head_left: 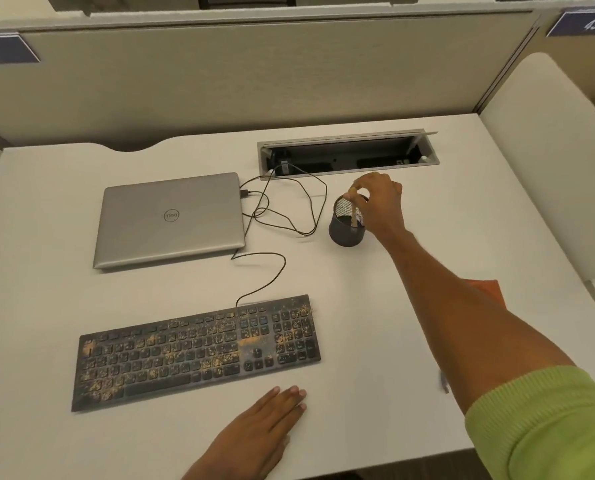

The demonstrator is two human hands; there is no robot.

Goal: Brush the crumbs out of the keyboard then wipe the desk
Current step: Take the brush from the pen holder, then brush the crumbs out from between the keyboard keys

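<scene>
The right forearm [462, 306] hides most of the orange cloth [486, 289]; the brush's [353, 211] bristles are indiscernible.

We saw the tabletop [46, 237] carrying a crumb-strewn keyboard [199, 351] near its front edge, a closed laptop [171, 220] behind, and a mesh cup [346, 226] mid-right.

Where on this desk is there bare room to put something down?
Bare desk lies left of the laptop and keyboard, and right of the mesh cup and right hand, beyond the orange cloth. Crowded: loose cables between laptop and cup.
</scene>
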